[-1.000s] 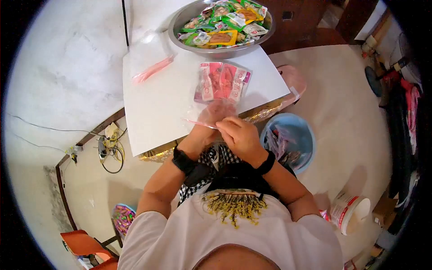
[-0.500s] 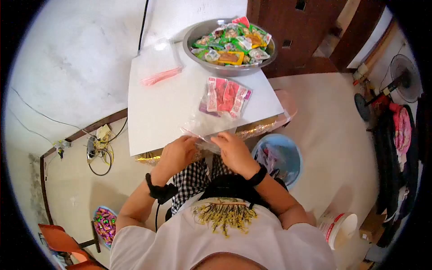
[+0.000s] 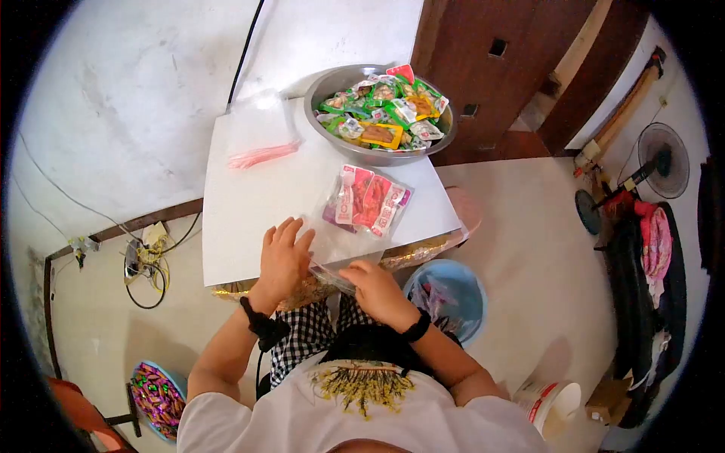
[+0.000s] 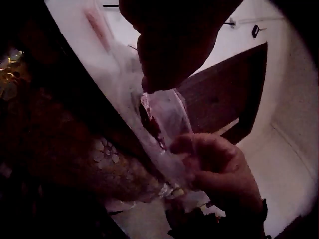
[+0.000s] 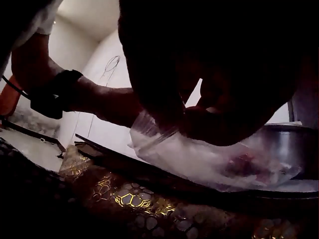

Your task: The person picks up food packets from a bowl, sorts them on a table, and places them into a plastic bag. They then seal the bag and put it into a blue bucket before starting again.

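Note:
A clear plastic zip bag (image 3: 338, 245) lies across the table's near edge, with red-and-white snack packets (image 3: 370, 200) inside its far part. My right hand (image 3: 375, 291) pinches the bag's near, open end between thumb and fingers; the left wrist view shows this grip on the thin film (image 4: 172, 117). Beside the bag's left corner, my left hand (image 3: 284, 260) is raised with its fingers spread. In the right wrist view the bag (image 5: 199, 162) droops over the table edge below the dark right hand.
A steel basin (image 3: 317, 136) heaped with green and yellow snack packets stands at the back of the white table (image 3: 234, 204). Flat empty bags (image 3: 257, 140) with pink tops lie at the back left. A blue tub (image 3: 472, 294) sits on the floor at right, and a basket of purple packets (image 3: 158, 400) at lower left.
The left hand was inside or under the bag's film, drew back to its near edge, then moved left with fingers spread. The right hand keeps its pinch. The head view has shifted.

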`<state>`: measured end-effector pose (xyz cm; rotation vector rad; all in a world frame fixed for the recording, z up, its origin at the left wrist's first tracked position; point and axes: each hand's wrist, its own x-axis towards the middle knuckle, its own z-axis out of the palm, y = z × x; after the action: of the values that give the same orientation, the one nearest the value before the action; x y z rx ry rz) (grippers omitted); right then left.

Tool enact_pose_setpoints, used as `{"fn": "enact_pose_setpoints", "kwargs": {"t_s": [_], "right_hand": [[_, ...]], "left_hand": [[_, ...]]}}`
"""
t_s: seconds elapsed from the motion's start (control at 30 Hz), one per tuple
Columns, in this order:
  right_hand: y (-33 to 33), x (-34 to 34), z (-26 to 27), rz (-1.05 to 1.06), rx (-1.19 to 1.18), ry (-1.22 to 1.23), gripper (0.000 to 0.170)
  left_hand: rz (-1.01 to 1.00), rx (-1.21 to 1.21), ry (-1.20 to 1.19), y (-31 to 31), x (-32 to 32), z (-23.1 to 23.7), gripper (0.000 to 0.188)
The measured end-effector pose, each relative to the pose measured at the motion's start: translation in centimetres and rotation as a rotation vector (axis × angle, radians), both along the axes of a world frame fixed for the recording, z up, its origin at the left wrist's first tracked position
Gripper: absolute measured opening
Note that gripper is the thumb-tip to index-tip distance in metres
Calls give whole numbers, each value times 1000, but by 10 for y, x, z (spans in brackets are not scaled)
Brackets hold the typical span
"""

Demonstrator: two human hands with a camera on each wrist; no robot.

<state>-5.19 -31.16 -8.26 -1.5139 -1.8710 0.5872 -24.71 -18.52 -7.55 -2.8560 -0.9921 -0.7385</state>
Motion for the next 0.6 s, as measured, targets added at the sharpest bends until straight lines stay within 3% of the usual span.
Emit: {"fn": "enact_pose_setpoints", "kwargs": {"t_s": [0.17,0.27,0.4,0.53,0.6], "right_hand": [[0,5,6,52,-32,-34,45],[0,9,11,124,-87,-63,41],[9,30,33,174,-28,-22,37],[33,66,88,-14,-133,-224,32],[57,85,100,-75,165,-259,26]], "left_hand": [[138,17,-68,26,-11,-12,35],[72,-158,109,29,-19,-19,47],[-71,-316,22,21,-28,8,69],[-19,-395,50,44,-56,-8,77],[51,-417,69,54,-66,-23,77]]}}
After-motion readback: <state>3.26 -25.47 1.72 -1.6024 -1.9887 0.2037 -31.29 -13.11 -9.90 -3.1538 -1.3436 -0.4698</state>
